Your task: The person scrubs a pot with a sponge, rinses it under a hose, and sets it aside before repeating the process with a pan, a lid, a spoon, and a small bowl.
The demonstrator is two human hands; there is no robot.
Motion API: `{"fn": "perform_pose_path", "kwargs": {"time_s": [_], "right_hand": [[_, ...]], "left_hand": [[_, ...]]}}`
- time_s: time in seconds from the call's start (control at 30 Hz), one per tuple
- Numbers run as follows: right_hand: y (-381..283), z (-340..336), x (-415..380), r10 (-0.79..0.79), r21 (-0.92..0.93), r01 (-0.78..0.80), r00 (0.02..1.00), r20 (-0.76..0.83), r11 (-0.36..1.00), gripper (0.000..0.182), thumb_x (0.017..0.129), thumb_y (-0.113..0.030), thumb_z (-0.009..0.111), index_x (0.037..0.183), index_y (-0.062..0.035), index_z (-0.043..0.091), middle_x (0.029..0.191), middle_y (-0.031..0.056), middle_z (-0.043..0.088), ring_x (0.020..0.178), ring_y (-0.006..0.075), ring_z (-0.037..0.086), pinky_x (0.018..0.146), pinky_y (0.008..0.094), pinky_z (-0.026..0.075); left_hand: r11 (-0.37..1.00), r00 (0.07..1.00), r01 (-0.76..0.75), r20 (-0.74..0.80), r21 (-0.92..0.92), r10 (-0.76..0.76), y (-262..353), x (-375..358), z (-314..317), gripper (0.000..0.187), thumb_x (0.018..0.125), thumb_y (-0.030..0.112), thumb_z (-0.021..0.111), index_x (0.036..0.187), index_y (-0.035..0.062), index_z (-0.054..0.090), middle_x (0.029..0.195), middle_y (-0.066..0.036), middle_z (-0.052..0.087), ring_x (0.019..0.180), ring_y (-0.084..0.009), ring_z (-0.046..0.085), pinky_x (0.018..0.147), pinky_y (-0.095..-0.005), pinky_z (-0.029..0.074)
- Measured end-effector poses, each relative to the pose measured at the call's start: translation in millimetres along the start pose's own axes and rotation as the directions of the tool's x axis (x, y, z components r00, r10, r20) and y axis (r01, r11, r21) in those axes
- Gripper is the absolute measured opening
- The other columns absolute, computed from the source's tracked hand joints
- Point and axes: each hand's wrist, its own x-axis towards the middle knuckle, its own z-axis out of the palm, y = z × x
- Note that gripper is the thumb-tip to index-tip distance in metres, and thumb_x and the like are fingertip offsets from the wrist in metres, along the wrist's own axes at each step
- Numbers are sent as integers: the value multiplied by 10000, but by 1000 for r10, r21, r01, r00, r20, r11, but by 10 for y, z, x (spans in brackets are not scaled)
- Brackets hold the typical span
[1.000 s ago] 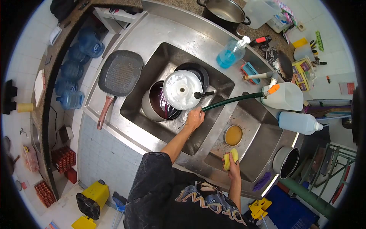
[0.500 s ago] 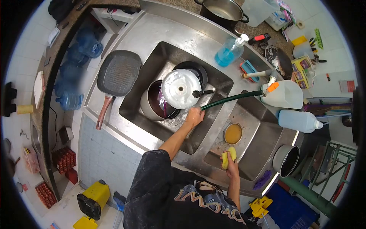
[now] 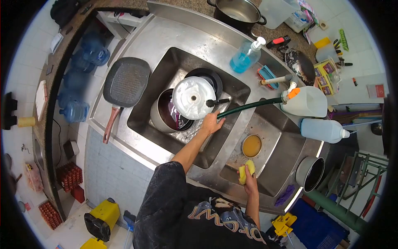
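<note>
In the large left basin, my left hand (image 3: 212,123) is at the end of a dark green hose (image 3: 251,106), beside a round metal lid (image 3: 193,97). The lid lies over a pot (image 3: 161,111) and a black round pan (image 3: 214,79). Near the lid's right edge is a small black brush (image 3: 217,102). My right hand (image 3: 251,184) grips a yellow sponge (image 3: 246,172) above the smaller right basin. Just above the sponge, a round tin (image 3: 252,146) with brownish liquid sits in that basin.
A grill pan (image 3: 126,83) rests on the drainboard at the left. Behind the basins are a blue soap bottle (image 3: 244,58) and a large pot (image 3: 237,12). White jugs (image 3: 306,102) and an empty-looking pot (image 3: 310,174) stand at the right.
My left hand's fingers look more spread beside the hose. My right hand and the sponge have tilted slightly. The whole view has shifted a little.
</note>
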Motion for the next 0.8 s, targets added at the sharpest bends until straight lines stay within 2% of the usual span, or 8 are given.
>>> {"fn": "perform_pose_path", "kwargs": {"time_s": [0.17, 0.23, 0.37, 0.43, 0.53, 0.57, 0.63, 0.8], "right_hand": [[36, 9, 23, -23, 14, 23, 1000, 5, 1000, 390, 975, -443, 506, 1164, -106, 556, 854, 66, 634, 634, 126, 562, 503, 262, 439], [42, 18, 33, -56, 18, 56, 998, -20, 998, 368, 973, -438, 513, 1138, -112, 558, 852, 65, 635, 630, 127, 565, 498, 267, 442], [127, 0, 79, -111, 64, 111, 994, 5, 992, 349, 971, -431, 520, 1114, -115, 564, 851, 65, 636, 634, 130, 571, 504, 265, 449], [125, 5, 59, -90, 61, 86, 995, 51, 994, 337, 971, -384, 541, 1116, -83, 580, 882, 49, 642, 729, 123, 614, 546, 266, 484], [121, 41, 31, -95, 50, 92, 994, 60, 994, 330, 970, -380, 543, 1115, -86, 580, 872, 49, 644, 729, 122, 616, 540, 266, 481], [144, 49, 17, -109, 57, 105, 992, 71, 993, 330, 970, -380, 543, 1115, -86, 580, 872, 49, 644, 729, 122, 616, 540, 266, 481], [110, 74, 38, -163, 57, 159, 984, 72, 986, 328, 971, -381, 541, 1113, -89, 583, 874, 48, 645, 732, 124, 620, 536, 267, 481], [84, -9, 78, -187, 33, 186, 980, 64, 982, 339, 976, -389, 527, 1104, -79, 574, 868, 55, 643, 732, 140, 629, 540, 268, 491]], "left_hand": [[992, 998, -51, 42, 116, 47, 96, -238, -105, 295, 813, 278, 673, 844, -11, 623, 709, -263, 623, 693, -452, 618, 645, -525, 494], [985, 994, 108, 14, 133, -111, 22, -378, -86, 273, 814, 261, 661, 810, -11, 635, 714, -258, 627, 679, -448, 615, 640, -514, 499], [969, 970, 202, -167, 141, -178, -38, -754, -169, 310, 839, 203, 619, 620, -16, 604, 712, -213, 634, 631, -422, 604, 558, -497, 451], [962, 955, 272, -133, 27, -266, 343, -943, -418, 368, 860, 190, 606, 548, -2, 582, 606, -165, 579, 613, -374, 568, 577, -471, 414], [997, 975, -68, -213, -39, 58, 750, -1172, -699, 323, 882, 205, 605, 619, 18, 616, 627, -152, 532, 617, -330, 519, 638, -444, 398], [996, 973, -80, -221, -28, 71, 891, -1232, -801, 323, 882, 205, 605, 619, 18, 616, 627, -152, 532, 617, -330, 519, 638, -444, 398], [952, 936, -234, -217, 199, 275, 1158, -1258, -991, 258, 900, 193, 595, 712, 21, 639, 712, -158, 507, 643, -320, 505, 716, -441, 401], [987, 982, -156, -101, 50, 160, 1532, -1237, -1609, 212, 916, 147, 556, 804, -19, 627, 808, -180, 529, 685, -342, 530, 679, -425, 414]]}}
